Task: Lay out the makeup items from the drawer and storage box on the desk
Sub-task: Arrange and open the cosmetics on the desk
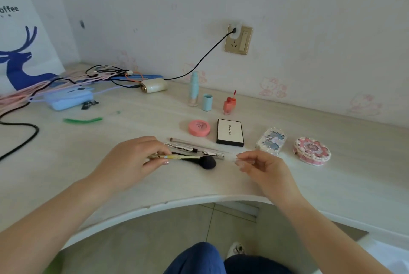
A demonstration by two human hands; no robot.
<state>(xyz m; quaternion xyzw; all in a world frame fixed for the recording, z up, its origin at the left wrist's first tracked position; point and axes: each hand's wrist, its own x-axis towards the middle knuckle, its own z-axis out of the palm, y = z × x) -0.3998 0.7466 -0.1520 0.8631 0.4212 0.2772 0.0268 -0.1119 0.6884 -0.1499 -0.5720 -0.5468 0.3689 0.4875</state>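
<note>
Pale wood makes up the desk (332, 185), and bare room is seen along its curved front edge. The handle of a black fluffy brush (199, 161) is pinched by the left hand (132, 158). The right hand (259, 165) is held loosely curled, with nothing in it. Compacts are lined up behind, near the wall.

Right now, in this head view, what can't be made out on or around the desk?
- Brush handle end: hidden under the left hand.
- Right hand: blurred; whether it pinches anything is unclear.
- Drawer and storage box: not in view.
- Bag lettering: cut off by the left edge.
- Black-framed palette label: too small to read surely.
</note>
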